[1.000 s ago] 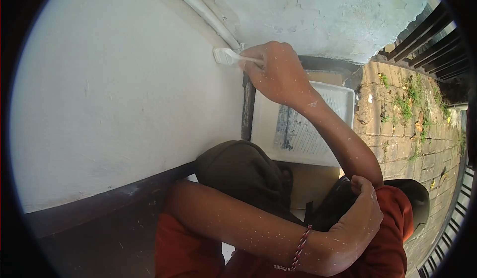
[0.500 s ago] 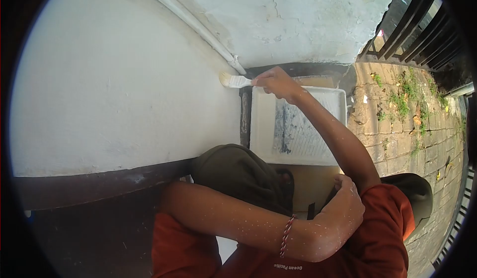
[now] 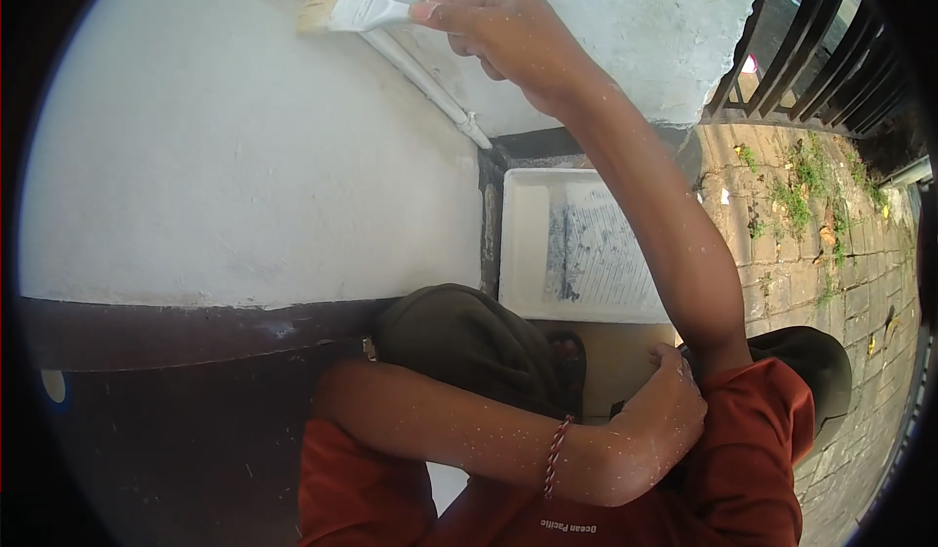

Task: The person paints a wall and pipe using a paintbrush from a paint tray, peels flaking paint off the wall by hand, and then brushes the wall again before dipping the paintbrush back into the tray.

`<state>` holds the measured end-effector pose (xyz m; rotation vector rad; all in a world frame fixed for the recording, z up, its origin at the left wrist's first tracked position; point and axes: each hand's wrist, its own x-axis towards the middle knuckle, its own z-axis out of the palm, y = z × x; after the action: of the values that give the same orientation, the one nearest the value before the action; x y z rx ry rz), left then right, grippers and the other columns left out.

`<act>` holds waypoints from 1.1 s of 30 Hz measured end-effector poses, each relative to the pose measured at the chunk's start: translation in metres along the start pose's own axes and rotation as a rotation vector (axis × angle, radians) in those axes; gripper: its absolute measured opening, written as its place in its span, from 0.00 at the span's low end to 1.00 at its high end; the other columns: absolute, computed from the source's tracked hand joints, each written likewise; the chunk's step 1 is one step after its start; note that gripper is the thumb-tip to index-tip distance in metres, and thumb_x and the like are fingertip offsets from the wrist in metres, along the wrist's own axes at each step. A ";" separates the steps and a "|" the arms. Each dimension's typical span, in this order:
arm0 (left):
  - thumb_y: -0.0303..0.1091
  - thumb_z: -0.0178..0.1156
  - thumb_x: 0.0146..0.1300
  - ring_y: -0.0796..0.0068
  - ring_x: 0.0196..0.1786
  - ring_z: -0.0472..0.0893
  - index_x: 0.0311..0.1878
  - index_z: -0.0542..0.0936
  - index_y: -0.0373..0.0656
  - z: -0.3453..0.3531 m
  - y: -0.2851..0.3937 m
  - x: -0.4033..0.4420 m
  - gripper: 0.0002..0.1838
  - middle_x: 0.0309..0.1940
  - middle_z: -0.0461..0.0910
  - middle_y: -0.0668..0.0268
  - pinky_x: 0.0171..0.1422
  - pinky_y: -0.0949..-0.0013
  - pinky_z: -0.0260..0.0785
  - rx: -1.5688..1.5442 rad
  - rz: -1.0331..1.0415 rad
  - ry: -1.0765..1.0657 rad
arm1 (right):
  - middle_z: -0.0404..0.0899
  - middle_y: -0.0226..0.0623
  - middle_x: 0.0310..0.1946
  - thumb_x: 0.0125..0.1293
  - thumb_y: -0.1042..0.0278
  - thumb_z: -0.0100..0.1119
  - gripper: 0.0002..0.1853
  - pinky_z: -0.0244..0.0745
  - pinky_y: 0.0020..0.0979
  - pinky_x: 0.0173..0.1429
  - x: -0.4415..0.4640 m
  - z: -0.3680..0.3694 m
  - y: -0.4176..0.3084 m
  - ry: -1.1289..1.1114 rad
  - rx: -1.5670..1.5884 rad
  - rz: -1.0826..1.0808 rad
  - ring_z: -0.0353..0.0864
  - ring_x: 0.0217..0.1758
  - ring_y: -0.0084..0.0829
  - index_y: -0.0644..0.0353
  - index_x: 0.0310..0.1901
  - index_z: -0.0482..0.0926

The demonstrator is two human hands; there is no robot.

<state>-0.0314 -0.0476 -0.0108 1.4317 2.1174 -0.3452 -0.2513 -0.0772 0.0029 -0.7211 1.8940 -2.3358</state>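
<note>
My right hand (image 3: 498, 24) is closed on the handle of a white paintbrush (image 3: 366, 10) at the upper part of the view. Its pale bristles point left, over the white wall beside a white pipe (image 3: 415, 73); whether they touch the wall cannot be made out. My left hand (image 3: 664, 415), with a red and white cord on its wrist, lies bent by my right sleeve, and its fingers are mostly hidden. A white paint tray (image 3: 526, 239) with grey stains on its ribbed part sits below the pipe's end, partly behind my right forearm.
The white wall (image 3: 225, 156) fills the left, with a dark band (image 3: 195, 337) along its lower edge. A peeling pale wall (image 3: 625, 49) stands at the top. Dark railings (image 3: 801, 49) and paving (image 3: 782, 234) with weeds lie to the right. My covered knee (image 3: 459, 337) is near the tray.
My right hand has moved up and left along the pipe with the brush, away from the corner above the tray. My left hand has shifted slightly left and down.
</note>
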 end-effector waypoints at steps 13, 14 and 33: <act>0.33 0.54 0.60 0.65 0.43 0.80 0.36 0.84 0.42 -0.001 0.011 0.002 0.10 0.31 0.80 0.63 0.51 0.59 0.68 -0.009 -0.034 0.109 | 0.83 0.47 0.25 0.56 0.59 0.63 0.15 0.76 0.36 0.44 -0.051 -0.008 0.173 -0.054 -0.826 0.202 0.80 0.30 0.46 0.64 0.25 0.84; 0.33 0.54 0.60 0.65 0.43 0.80 0.36 0.84 0.42 -0.001 0.010 0.002 0.10 0.31 0.80 0.63 0.51 0.59 0.68 -0.007 -0.032 0.118 | 0.83 0.47 0.25 0.56 0.59 0.63 0.15 0.76 0.36 0.44 -0.045 -0.006 0.165 -0.054 -0.835 0.201 0.80 0.30 0.46 0.64 0.25 0.84; 0.35 0.56 0.61 0.57 0.43 0.83 0.40 0.87 0.44 0.009 0.014 0.042 0.12 0.37 0.85 0.58 0.50 0.52 0.72 0.165 0.051 0.025 | 0.80 0.48 0.23 0.65 0.65 0.60 0.12 0.72 0.33 0.32 -0.006 -0.087 -0.091 -0.257 -1.022 -0.477 0.77 0.21 0.33 0.65 0.43 0.84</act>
<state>-0.0275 -0.0143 -0.0414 1.5880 2.1087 -0.4945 -0.2567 0.0273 0.0742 -1.5650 2.9451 -1.1243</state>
